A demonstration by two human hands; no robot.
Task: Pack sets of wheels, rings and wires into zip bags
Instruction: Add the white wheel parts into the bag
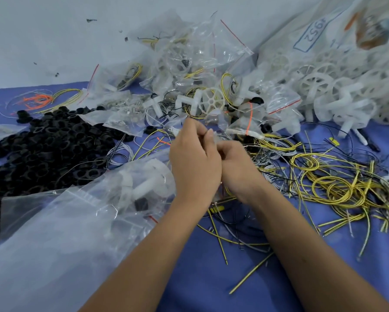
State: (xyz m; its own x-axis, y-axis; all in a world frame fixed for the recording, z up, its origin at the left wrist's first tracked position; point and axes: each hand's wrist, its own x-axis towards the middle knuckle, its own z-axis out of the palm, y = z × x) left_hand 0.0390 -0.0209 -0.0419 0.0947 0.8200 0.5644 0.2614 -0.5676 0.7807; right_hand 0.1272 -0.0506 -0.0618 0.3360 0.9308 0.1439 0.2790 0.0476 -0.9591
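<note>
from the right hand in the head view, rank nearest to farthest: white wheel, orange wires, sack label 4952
Measured from the right hand:
1. white wheel, just beyond the hands
2. sack label, far right
3. orange wires, far left

Both forearms were bare, no sleeves in view, left hand (194, 158) and right hand (235, 164) uncovered (fingernails short).

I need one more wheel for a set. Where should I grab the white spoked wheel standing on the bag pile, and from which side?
Pinch the white spoked wheel at its top rim, coming from above. It stands nearly on edge facing you, the upper rim is free, and the open gaps between spokes allow a fingertip through.
</note>
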